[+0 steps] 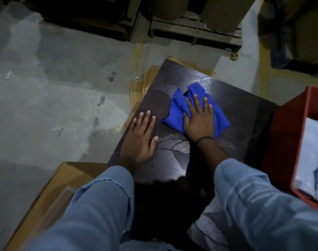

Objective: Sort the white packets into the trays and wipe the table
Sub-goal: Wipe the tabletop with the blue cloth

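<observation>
Right hand flat with fingers spread, pressing a crumpled blue cloth on the dark table, left hand flat on the tabletop beside it, fingers straight, red tray with white packets at the table's right edge

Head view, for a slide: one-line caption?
Right hand presses blue cloth on the dark table; left hand rests flat beside it.

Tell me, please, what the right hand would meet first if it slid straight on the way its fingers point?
Only the blue cloth under the right hand; beyond it, bare table to the far edge, as far as the view shows.
</observation>
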`<state>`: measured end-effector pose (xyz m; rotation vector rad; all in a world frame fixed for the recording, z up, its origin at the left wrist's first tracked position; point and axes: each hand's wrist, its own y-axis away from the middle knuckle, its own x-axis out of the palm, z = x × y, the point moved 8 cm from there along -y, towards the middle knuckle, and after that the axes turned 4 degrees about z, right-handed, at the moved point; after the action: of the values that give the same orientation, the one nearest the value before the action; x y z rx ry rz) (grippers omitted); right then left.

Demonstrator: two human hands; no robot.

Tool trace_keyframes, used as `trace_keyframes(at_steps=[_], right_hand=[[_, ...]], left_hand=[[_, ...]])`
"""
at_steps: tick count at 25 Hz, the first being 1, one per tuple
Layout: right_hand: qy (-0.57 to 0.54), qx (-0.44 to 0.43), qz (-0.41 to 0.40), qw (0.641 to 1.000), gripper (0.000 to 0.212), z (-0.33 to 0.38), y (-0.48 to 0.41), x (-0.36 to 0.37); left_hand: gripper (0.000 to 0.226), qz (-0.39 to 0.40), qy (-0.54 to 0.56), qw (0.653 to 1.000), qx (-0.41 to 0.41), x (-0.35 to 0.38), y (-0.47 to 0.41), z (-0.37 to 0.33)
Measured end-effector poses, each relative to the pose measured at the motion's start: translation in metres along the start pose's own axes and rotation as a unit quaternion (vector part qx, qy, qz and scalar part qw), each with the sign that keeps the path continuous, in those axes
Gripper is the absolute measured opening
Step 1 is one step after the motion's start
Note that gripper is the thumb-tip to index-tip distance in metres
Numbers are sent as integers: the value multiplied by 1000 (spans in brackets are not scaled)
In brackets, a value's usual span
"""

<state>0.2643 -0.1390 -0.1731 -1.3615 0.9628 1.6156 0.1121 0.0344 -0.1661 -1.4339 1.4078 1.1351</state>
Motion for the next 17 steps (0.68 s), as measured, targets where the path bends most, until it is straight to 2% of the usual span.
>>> trace_keyframes(at_steps=[3, 7, 9, 13, 17], right_hand=[[6, 42, -8, 999, 58, -23, 65, 0], [12, 91, -19, 996, 59, -59, 135, -5], [14, 116, -16, 993, 59, -71, 150, -4], [2, 156, -18, 988, 60, -91, 130, -9], [-1, 214, -17, 977, 61, -120, 77, -9]], left_hand=[[67, -16, 7, 1000, 15, -3, 4, -6], [69, 18, -13, 1000, -7, 5, -2, -13], [71, 42, -16, 999, 7, 13, -18, -39], [73, 59, -13, 997, 51, 29, -46, -110], [73, 22, -7, 998, 61, 34, -49, -114]])
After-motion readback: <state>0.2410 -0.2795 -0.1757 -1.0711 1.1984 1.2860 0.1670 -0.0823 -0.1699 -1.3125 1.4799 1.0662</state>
